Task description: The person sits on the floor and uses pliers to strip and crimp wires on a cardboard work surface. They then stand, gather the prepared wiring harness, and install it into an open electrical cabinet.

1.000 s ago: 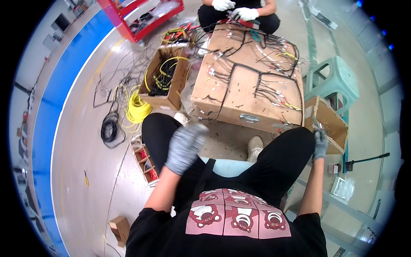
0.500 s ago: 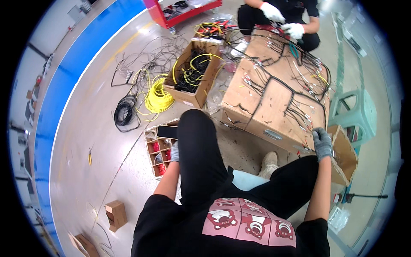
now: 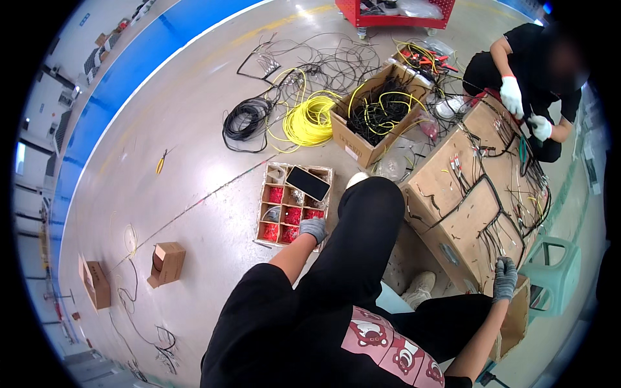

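Have left hand (image 3: 313, 229) at divided box (image 3: 283, 205) on floor (image 3: 213, 258), set close likely for easy reach; right hand (image 3: 505, 280) beside wires (image 3: 484, 176) on wooden crate (image 3: 469, 223). Can't tell opening or hold of either hand's fingers.

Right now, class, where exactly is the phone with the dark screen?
In the head view, on the person's left, the phone lies across upper compartments of the divided box, beyond the left hand and left of the left knee.

The head view looks down from close beside the brown box (image 3: 471, 205). It faces floor (image 3: 200, 161) left of that box.
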Action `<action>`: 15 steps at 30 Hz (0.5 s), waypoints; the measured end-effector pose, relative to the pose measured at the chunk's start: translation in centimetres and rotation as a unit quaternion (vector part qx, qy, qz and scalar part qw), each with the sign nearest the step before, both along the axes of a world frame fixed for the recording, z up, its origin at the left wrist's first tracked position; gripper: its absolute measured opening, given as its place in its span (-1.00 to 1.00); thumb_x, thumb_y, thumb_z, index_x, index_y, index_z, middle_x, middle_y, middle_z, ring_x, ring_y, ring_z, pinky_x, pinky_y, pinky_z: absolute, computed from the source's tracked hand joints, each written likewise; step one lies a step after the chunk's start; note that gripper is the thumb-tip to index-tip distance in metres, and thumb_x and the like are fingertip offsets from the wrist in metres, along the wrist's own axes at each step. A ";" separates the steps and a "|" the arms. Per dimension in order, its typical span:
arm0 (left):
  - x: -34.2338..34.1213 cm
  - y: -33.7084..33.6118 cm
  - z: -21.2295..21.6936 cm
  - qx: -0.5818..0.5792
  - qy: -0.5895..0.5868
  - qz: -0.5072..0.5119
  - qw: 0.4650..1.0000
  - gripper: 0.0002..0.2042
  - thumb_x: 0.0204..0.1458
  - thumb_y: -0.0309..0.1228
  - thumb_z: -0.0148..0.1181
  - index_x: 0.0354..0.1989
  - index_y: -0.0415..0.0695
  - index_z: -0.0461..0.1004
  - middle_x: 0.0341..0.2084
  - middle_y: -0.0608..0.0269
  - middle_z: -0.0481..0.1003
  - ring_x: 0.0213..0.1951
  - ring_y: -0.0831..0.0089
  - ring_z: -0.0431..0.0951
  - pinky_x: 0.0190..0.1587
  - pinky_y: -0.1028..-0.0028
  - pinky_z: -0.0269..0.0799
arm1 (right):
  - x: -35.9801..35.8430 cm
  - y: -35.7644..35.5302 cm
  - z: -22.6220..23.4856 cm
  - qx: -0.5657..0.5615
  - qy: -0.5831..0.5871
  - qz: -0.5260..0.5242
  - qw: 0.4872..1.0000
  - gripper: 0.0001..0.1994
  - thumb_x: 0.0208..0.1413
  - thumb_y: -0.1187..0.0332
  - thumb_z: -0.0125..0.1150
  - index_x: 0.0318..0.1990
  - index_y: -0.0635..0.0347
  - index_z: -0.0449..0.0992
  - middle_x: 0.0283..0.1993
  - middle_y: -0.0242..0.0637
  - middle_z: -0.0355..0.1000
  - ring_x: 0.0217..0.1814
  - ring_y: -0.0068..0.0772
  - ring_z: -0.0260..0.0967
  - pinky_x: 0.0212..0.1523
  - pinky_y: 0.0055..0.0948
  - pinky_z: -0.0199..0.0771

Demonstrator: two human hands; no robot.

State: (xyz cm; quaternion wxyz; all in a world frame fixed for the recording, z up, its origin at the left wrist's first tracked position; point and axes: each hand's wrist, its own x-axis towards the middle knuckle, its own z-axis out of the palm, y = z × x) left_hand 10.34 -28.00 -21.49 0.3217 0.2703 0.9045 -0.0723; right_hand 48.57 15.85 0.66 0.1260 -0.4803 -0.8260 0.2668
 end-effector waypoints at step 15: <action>-1.9 1.1 0.1 -0.057 -0.082 0.164 0.981 -0.55 -0.07 0.00 0.11 -0.10 -0.05 0.51 -0.09 0.11 0.49 -0.05 0.23 0.51 -0.12 0.16 0.45 | -6.2 -2.5 0.3 0.072 -0.043 0.115 0.990 -0.91 0.06 0.48 0.08 -0.29 0.23 0.48 -0.35 -0.15 0.43 -0.29 -0.24 0.37 -0.17 -0.38 0.36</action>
